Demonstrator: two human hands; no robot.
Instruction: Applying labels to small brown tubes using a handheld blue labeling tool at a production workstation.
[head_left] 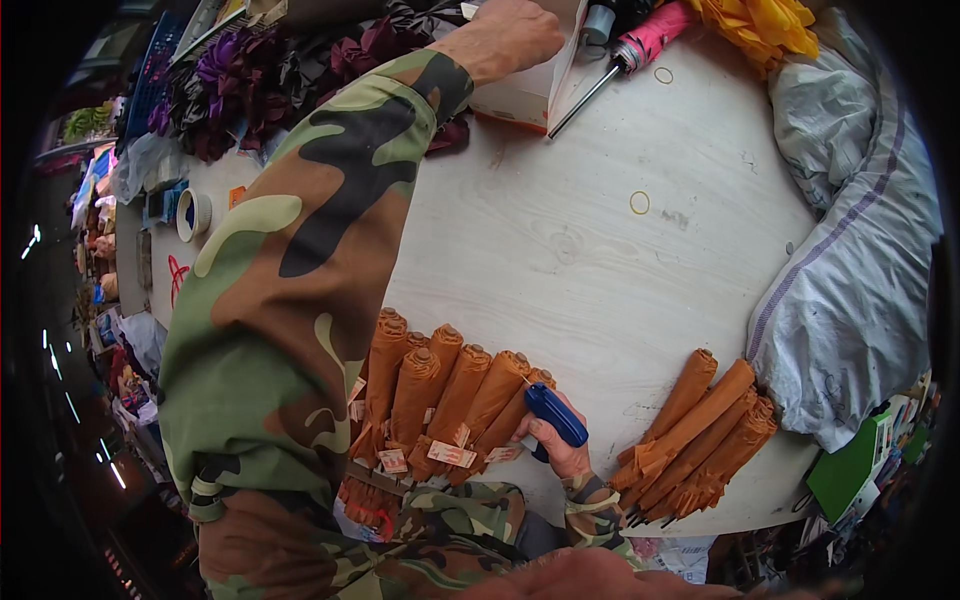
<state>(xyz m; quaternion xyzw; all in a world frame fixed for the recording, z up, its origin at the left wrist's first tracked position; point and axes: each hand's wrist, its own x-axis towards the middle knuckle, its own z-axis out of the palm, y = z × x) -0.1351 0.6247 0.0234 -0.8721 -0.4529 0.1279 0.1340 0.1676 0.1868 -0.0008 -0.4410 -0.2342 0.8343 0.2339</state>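
My left arm stretches across to the far side, and my left hand (505, 38) is over a white and orange cardboard box (520, 95). Its fingers are bent and partly out of sight, so what they touch does not show. Close to me, my right hand (560, 445) grips a blue tag gun (556, 414) with a thin needle at its tip. The needle points toward a row of rolled orange-brown umbrellas (465, 395), several with small printed paper tags (451, 454) near their lower ends.
More rolled orange-brown umbrellas (700, 435) lie at the right, beside a big silvery-white woven sack (850, 300). A pink folded umbrella (650, 38) with a metal shaft and yellow fabric (762, 28) sit at the back. Dark purple bundles (235, 90) and a white cup (194, 214) stand left on the white table (560, 270).
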